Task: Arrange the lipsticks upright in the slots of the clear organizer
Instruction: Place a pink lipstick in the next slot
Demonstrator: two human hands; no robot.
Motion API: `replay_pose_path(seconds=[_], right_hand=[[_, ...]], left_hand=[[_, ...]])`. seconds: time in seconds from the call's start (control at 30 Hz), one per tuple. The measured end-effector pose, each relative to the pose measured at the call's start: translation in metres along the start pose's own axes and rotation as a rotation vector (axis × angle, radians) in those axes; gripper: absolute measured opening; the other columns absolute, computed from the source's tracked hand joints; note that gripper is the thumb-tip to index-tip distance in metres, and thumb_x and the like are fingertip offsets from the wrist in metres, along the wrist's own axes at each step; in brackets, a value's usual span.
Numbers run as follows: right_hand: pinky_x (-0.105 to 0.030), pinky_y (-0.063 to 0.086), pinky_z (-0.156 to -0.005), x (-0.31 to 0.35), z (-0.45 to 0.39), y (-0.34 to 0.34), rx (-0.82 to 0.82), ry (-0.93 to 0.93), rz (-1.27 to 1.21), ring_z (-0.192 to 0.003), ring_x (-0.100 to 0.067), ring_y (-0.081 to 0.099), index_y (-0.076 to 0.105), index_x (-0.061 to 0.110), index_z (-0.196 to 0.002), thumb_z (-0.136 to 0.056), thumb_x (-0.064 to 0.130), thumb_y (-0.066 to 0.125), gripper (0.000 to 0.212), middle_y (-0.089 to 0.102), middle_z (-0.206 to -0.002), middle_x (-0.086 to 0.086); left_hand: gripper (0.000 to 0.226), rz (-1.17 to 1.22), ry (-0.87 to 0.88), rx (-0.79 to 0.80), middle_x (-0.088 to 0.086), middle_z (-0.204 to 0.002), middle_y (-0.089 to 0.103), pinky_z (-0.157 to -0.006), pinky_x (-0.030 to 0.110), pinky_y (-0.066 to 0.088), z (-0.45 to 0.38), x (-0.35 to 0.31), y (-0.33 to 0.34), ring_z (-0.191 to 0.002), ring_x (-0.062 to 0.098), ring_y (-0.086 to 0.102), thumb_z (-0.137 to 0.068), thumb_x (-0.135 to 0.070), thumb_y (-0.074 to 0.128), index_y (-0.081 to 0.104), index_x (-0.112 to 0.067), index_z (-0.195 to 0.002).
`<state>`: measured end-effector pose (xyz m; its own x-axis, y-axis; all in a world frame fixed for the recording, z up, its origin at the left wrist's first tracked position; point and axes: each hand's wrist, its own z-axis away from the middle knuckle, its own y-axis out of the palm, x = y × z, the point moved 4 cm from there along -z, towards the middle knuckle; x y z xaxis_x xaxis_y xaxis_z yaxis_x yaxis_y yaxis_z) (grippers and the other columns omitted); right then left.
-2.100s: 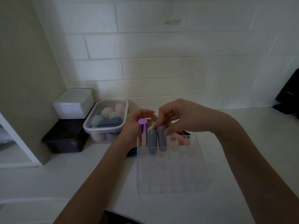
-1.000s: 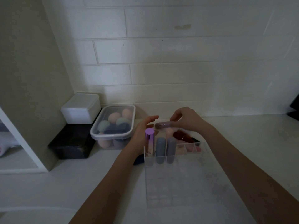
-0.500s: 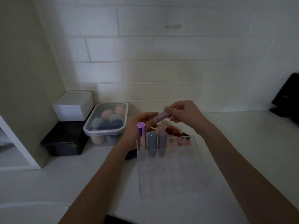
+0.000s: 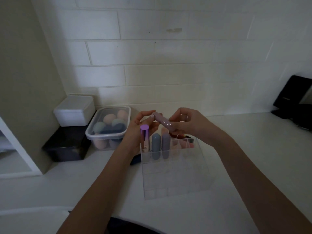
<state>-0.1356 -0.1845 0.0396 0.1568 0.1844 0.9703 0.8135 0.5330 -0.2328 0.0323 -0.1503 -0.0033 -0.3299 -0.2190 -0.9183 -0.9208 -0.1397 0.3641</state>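
Both hands (image 4: 168, 123) gripping mauve lipstick (image 4: 162, 122), clear organizer (image 4: 175, 168) holding three upright

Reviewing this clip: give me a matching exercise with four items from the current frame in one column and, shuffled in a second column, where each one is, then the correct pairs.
Items
1. mauve lipstick
2. purple-capped tube
3. blue-grey lipstick
4. makeup sponges

Places
A. upright in the second slot from the left of the organizer's back row
B. in the lidded clear tub by the wall
C. held tilted between both hands above the organizer
D. upright in the leftmost back-row slot

Pairs: 1-C, 2-D, 3-A, 4-B
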Motion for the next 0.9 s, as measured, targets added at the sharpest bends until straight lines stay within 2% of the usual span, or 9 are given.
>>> replay_pose_path(seconds=[0.17, 0.27, 0.37, 0.43, 0.5, 0.57, 0.7, 0.8, 0.9], right_hand=[[-0.022, 0.057, -0.064, 0.007, 0.001, 0.002, 0.014, -0.04, -0.002, -0.069, -0.012, 0.069, 0.065, 0.01, -0.101, -0.077, 0.014, 0.074, 0.027, 0.071, -0.088, -0.004], [-0.026, 0.059, -0.069, 0.013, 0.0, -0.008, -0.072, -0.121, -0.06, -0.078, -0.017, 0.069, 0.064, 0.012, -0.102, -0.079, 0.008, 0.072, 0.024, 0.072, -0.093, -0.01], [-0.02, 0.055, -0.065, 0.023, -0.001, -0.023, -0.201, -0.199, -0.121, -0.08, -0.018, 0.071, 0.066, 0.01, -0.097, -0.079, 0.007, 0.072, 0.019, 0.076, -0.085, -0.01], [-0.02, 0.055, -0.064, 0.034, 0.002, -0.032, -0.222, -0.254, -0.097, -0.083, -0.025, 0.071, 0.068, 0.012, -0.085, -0.078, 0.008, 0.073, 0.009, 0.076, -0.075, -0.006], [-0.021, 0.055, -0.064, 0.044, 0.008, -0.036, -0.162, -0.292, -0.02, -0.083, -0.03, 0.071, 0.068, 0.012, -0.075, -0.077, 0.007, 0.073, 0.008, 0.076, -0.073, -0.007], [-0.022, 0.054, -0.063, 0.052, 0.014, -0.034, -0.076, -0.303, 0.094, -0.077, -0.03, 0.07, 0.068, 0.008, -0.073, -0.075, 0.007, 0.075, 0.007, 0.076, -0.076, -0.014], [-0.019, 0.052, -0.061, 0.061, 0.019, -0.017, 0.045, -0.318, 0.296, -0.064, -0.014, 0.066, 0.069, 0.001, -0.076, -0.072, 0.009, 0.079, 0.014, 0.074, -0.076, -0.017], [-0.02, 0.054, -0.062, 0.059, 0.019, 0.0, 0.15, -0.309, 0.42, -0.063, -0.009, 0.066, 0.068, 0.007, -0.072, -0.071, 0.01, 0.08, 0.012, 0.074, -0.075, -0.012], [-0.035, 0.057, -0.075, 0.048, 0.016, 0.01, 0.254, -0.265, 0.562, -0.078, -0.021, 0.071, 0.066, 0.015, -0.068, -0.07, 0.018, 0.081, 0.015, 0.075, -0.08, -0.009]], left_hand=[[0.024, 0.009, 0.0, -0.046, -0.008, -0.063, 0.075, -0.053, 0.013, 0.056, 0.0, -0.001, 0.001, -0.058, 0.004, 0.069, -0.093, -0.003, 0.051, 0.053, -0.015, -0.073], [0.03, -0.009, -0.026, -0.005, -0.01, -0.061, 0.073, -0.053, 0.014, 0.053, 0.003, -0.002, 0.004, -0.061, 0.003, 0.069, -0.095, -0.008, 0.049, 0.047, -0.016, -0.066], [0.028, -0.097, -0.087, -0.015, -0.011, -0.067, 0.073, -0.048, 0.013, 0.054, 0.001, -0.003, 0.004, -0.059, 0.001, 0.069, -0.098, -0.021, 0.044, 0.053, -0.014, -0.073], [0.029, -0.195, -0.116, -0.05, -0.011, -0.071, 0.073, -0.046, 0.014, 0.053, -0.001, -0.002, 0.001, -0.059, 0.002, 0.067, -0.098, -0.029, 0.043, 0.059, -0.015, -0.08], [0.025, -0.217, -0.085, -0.033, -0.006, -0.073, 0.073, -0.05, 0.015, 0.055, -0.002, 0.0, -0.002, -0.061, 0.006, 0.066, -0.097, -0.024, 0.047, 0.061, -0.013, -0.08], [0.019, -0.259, -0.057, 0.007, 0.001, -0.079, 0.071, -0.055, 0.016, 0.056, 0.0, 0.003, -0.003, -0.066, 0.012, 0.064, -0.094, -0.015, 0.052, 0.061, -0.013, -0.078], [0.017, -0.347, -0.012, 0.082, 0.006, -0.088, 0.068, -0.063, 0.016, 0.055, 0.002, 0.005, -0.002, -0.072, 0.01, 0.065, -0.088, -0.004, 0.06, 0.064, -0.016, -0.078], [0.019, -0.428, 0.024, 0.104, -0.007, -0.076, 0.071, -0.064, 0.015, 0.052, 0.005, 0.003, -0.004, -0.069, 0.004, 0.064, -0.089, -0.003, 0.059, 0.065, -0.019, -0.079], [0.023, -0.571, 0.051, 0.099, -0.016, -0.071, 0.073, -0.065, 0.011, 0.051, 0.01, -0.002, -0.007, -0.069, -0.003, 0.065, -0.091, -0.006, 0.057, 0.066, -0.024, -0.08]])
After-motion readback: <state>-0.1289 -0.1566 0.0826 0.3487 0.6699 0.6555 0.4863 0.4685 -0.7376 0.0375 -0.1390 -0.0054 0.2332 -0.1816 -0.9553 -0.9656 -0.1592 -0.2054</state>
